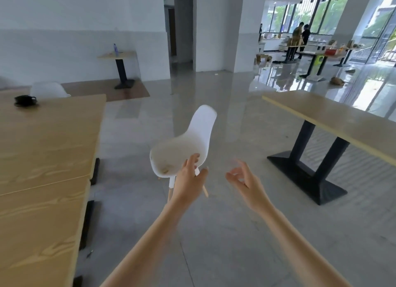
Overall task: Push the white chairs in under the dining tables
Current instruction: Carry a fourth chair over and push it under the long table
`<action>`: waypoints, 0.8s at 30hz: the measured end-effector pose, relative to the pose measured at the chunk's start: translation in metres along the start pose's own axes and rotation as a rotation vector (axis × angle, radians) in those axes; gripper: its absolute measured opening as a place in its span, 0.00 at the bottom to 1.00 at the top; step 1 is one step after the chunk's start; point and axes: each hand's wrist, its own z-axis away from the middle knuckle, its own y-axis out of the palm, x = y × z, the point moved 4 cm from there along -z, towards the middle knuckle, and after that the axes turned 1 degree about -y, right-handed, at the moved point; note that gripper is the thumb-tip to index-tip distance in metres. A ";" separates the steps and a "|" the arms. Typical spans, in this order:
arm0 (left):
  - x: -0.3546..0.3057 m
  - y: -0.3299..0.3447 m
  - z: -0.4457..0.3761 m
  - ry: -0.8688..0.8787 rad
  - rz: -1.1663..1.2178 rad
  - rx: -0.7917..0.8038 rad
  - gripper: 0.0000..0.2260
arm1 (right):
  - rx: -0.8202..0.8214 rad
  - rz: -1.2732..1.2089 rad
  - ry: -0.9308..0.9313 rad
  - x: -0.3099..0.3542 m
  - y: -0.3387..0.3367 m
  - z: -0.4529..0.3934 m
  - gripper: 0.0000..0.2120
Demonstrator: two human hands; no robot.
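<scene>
A white shell chair (188, 141) with pale wooden legs stands tilted on the grey floor in the aisle between two wooden dining tables. My left hand (189, 179) grips the near rim of its seat, thumb over the edge. My right hand (244, 179) hovers just right of the chair, fingers apart, holding nothing. The long light-wood table (49, 149) runs along the left. A second table (334, 117) on black pedestal legs stands at the right. Another white chair (48, 90) shows its backrest behind the left table's far end.
A black cup on a saucer (25, 100) sits on the left table. A small table (119, 55) with a bottle stands by the far wall. People and cluttered tables (304, 44) are far back right. A white pillar (214, 27) rises straight ahead.
</scene>
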 end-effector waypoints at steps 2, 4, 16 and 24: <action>-0.004 0.018 -0.033 -0.010 -0.021 -0.009 0.20 | -0.013 -0.016 -0.018 -0.011 -0.012 -0.034 0.22; -0.002 0.040 -0.068 -0.044 -0.039 -0.009 0.21 | -0.005 -0.040 -0.022 -0.028 -0.019 -0.068 0.23; 0.040 0.152 -0.315 -0.322 -0.101 0.013 0.25 | 0.191 -0.016 -0.083 -0.143 -0.025 -0.333 0.27; 0.013 0.195 -0.482 -0.345 -0.041 -0.061 0.24 | 0.273 -0.008 -0.115 -0.200 -0.044 -0.511 0.25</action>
